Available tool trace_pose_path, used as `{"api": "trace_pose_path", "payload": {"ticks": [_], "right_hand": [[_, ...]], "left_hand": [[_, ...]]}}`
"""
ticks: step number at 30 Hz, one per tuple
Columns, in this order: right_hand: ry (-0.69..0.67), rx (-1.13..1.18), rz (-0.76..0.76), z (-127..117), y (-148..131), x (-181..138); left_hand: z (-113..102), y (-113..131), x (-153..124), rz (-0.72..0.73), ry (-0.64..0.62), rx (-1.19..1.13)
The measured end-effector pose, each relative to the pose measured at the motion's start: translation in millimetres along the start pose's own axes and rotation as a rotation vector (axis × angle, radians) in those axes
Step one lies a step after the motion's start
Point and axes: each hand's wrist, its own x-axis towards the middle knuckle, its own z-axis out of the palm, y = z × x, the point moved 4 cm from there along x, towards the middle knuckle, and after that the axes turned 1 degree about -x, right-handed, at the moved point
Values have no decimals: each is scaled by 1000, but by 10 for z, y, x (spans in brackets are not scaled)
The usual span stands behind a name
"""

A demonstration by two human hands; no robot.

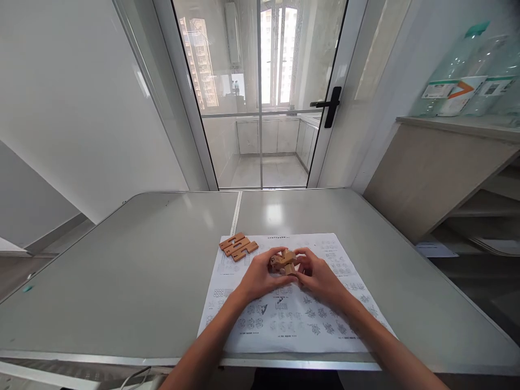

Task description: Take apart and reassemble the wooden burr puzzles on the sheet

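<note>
Between my two hands is a small cluster of interlocking wooden puzzle pieces (289, 260), just above the printed sheet. My left hand (262, 275) grips the cluster from the left, fingers behind it and thumb in front. From the right, my right hand (319, 273) holds it with bent fingers and thumb. Parts of the pieces are hidden by my fingers. Several notched wooden puzzle pieces (238, 247) lie side by side at the sheet's upper left corner. The white instruction sheet (280, 341) under my hands carries many small line drawings.
A grey table (122, 287) with a pale seam extends around the sheet. Beyond its far edge stands a glass door (280, 135) with a black handle (333, 107). At right, a shelf unit (439, 173) holds plastic bottles (467, 81). A small green object (27, 288) lies near the left edge.
</note>
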Motion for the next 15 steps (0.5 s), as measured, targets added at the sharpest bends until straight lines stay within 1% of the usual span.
{"api": "trace_pose_path", "payload": {"ticks": [5, 9, 15], "right_hand": [[-2, -22, -35, 0, -31, 7], [-4, -78, -59, -9, -101, 6], [41, -79, -54, -23, -91, 21]], "left_hand": [[-16, 14, -8, -28, -11, 94], [-20, 66, -20, -23, -12, 92], [-46, 79, -15, -14, 74, 48]]}}
